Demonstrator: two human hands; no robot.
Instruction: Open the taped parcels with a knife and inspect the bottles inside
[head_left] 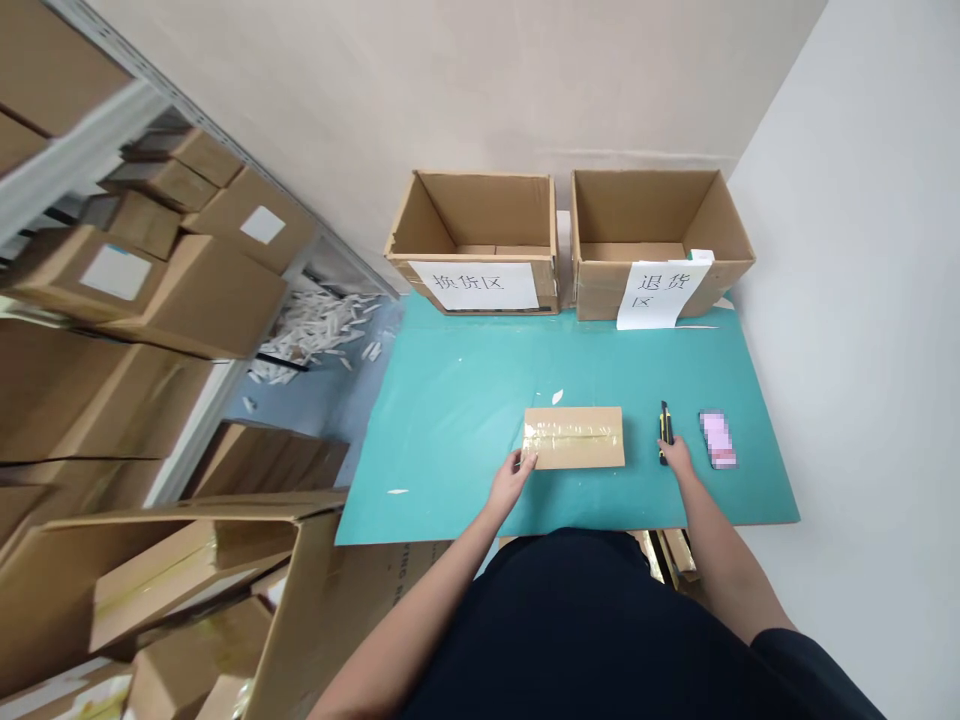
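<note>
A small cardboard box (574, 452) with clear tape along its top lies on the green table in front of me. My left hand (512, 478) grips its lower left corner, thumb on top. To the right, a black and yellow utility knife (664, 420) points away from me on the tabletop. My right hand (676, 456) has its fingers closed round the knife's near end. Just right of that hand lies a phone (718, 440) with a blurred-out pink screen.
Two open cartons with paper signs, a left one (480, 300) and a right one (592, 300), stand at the back of the green table (442, 400). Shelves with boxes (202, 290) line the left. A large open carton (300, 600) of parcels sits at lower left.
</note>
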